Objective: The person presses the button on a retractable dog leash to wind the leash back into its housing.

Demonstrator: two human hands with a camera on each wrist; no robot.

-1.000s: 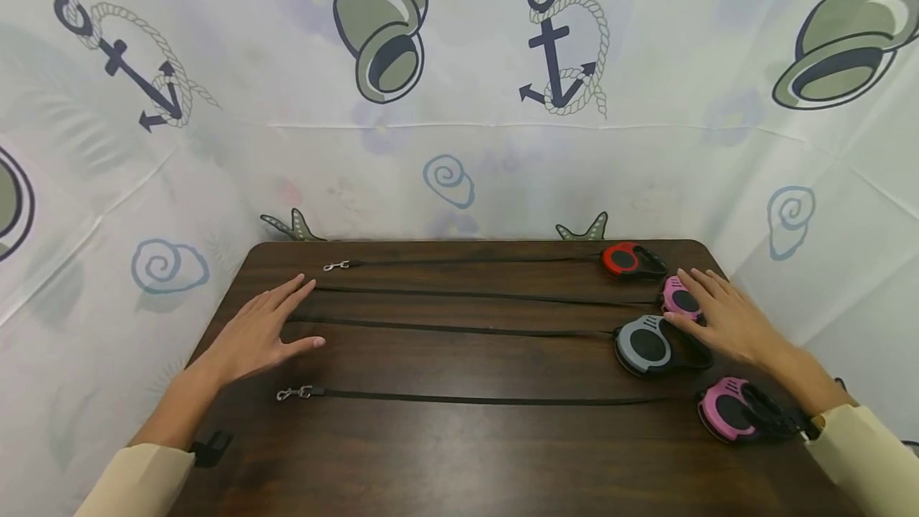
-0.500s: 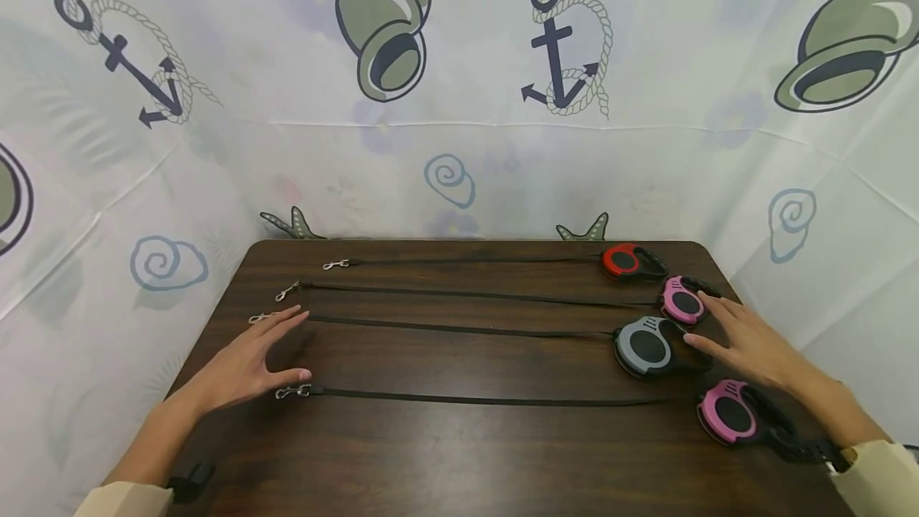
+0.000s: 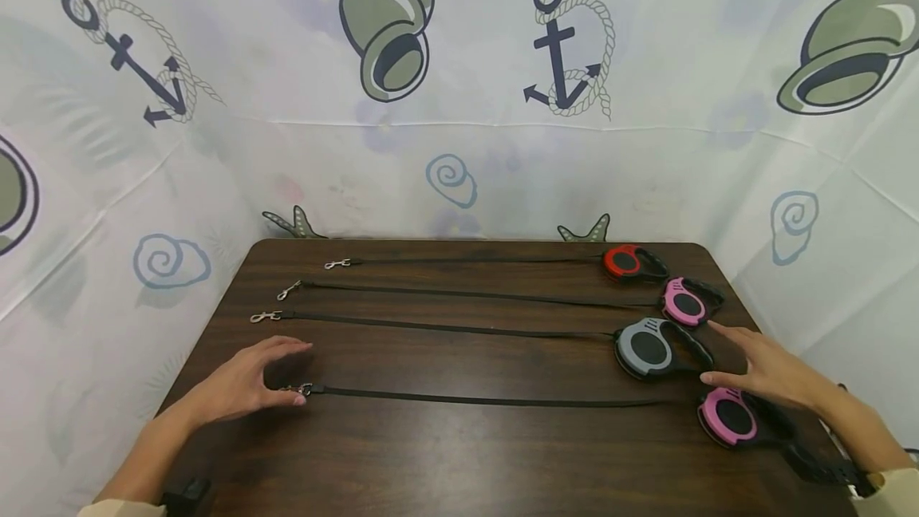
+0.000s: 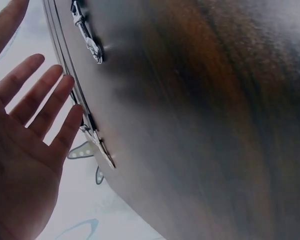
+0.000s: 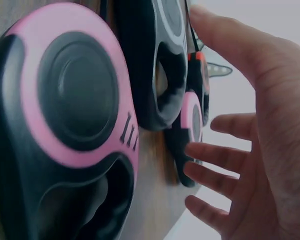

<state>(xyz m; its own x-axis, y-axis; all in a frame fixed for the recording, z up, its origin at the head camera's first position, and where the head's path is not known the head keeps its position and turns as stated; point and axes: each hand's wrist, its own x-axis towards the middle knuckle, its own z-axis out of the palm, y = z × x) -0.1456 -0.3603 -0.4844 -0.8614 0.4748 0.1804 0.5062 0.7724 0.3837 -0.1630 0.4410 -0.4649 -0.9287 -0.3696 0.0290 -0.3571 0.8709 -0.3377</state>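
Observation:
Several retractable dog leashes lie in rows, their cords drawn out leftward to metal clips. At the back is a red leash, then a pink leash, a grey leash and a nearer pink leash. My left hand hovers with spread fingers over the nearest clip, partly hiding it; nothing is held. Relaxed and holding nothing, my right hand is beside the grey leash's handle and above the nearer pink leash. In the right wrist view, its fingers are apart from the casings.
A dark brown wooden table carries the leashes. Behind and at both sides hangs a white cloth printed with shells and anchors. Three more clips, including the grey leash's clip, lie toward the table's left side.
Both hands have moved nearer to me, the right one also outward from the back pink leash. Two clips that the left hand covered now show. The leashes have stayed put.

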